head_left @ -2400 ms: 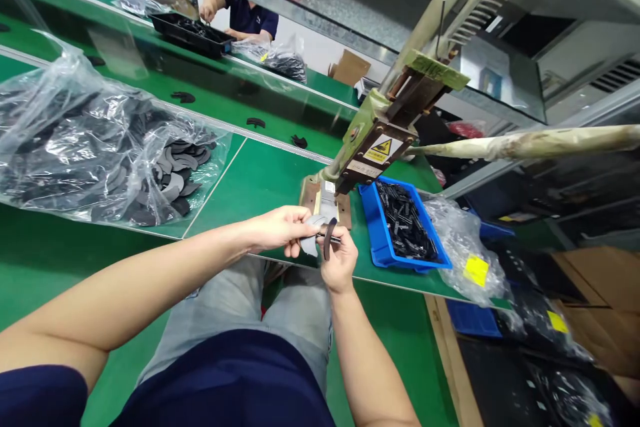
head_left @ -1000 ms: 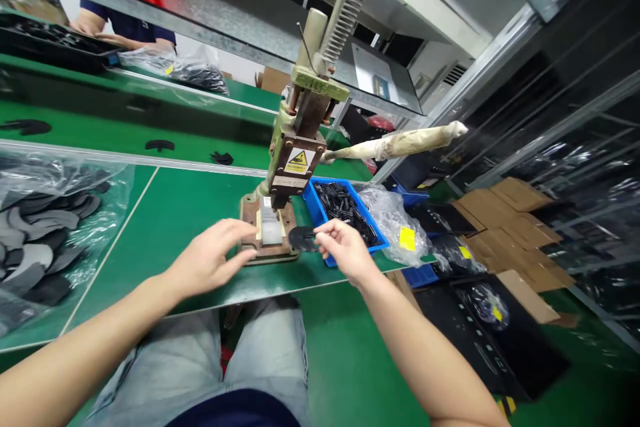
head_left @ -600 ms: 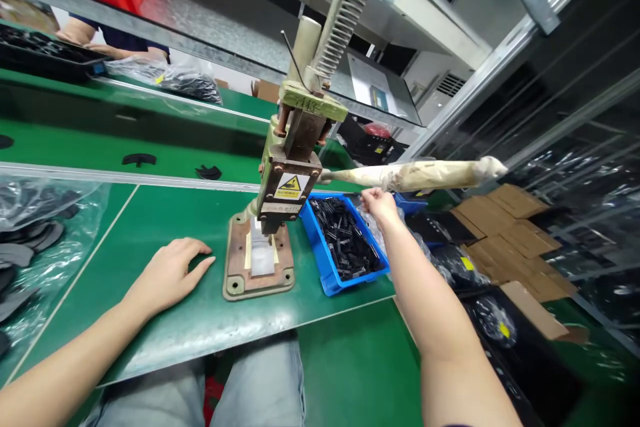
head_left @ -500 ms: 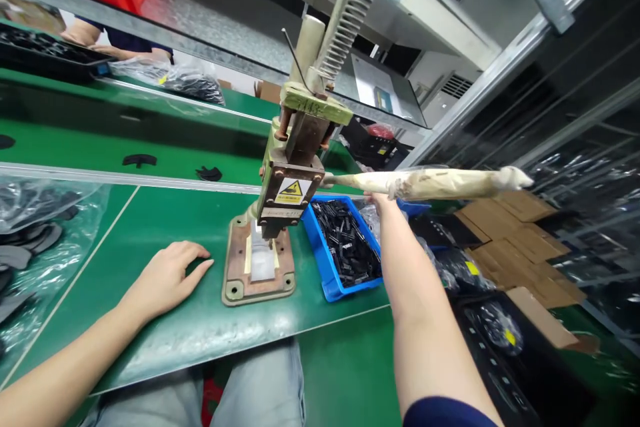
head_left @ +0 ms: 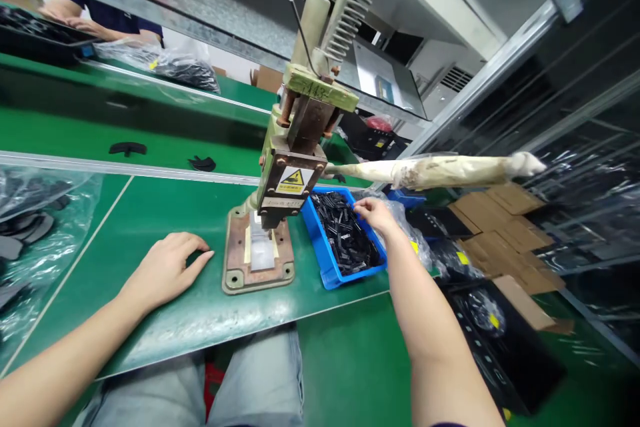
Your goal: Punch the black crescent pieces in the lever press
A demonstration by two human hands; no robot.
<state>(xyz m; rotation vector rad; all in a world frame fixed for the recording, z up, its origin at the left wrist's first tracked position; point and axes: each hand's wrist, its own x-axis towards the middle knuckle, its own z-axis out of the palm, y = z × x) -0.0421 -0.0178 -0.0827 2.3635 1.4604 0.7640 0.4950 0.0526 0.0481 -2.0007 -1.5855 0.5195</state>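
Note:
My left hand rests on the green tabletop, left of the hand press. Its thumb and fingers are apart with nothing between them. At the right rim of the blue bin, under the press lever, is my right hand. The fingertips there are pinched together; whatever they hold is too small to make out. Small black plastic parts fill the bin. On the press base, beneath the ram, lies a pale translucent block.
Clear plastic bags of dark curved pieces lie at the left. Behind the table runs a green belt bearing a few black pieces. Flattened cardboard and a black box stand right. A co-worker's hands show across the belt.
My right hand has come down from behind the press lever to the blue bin's right edge. My left hand stays on the table. The whole view has shifted slightly.

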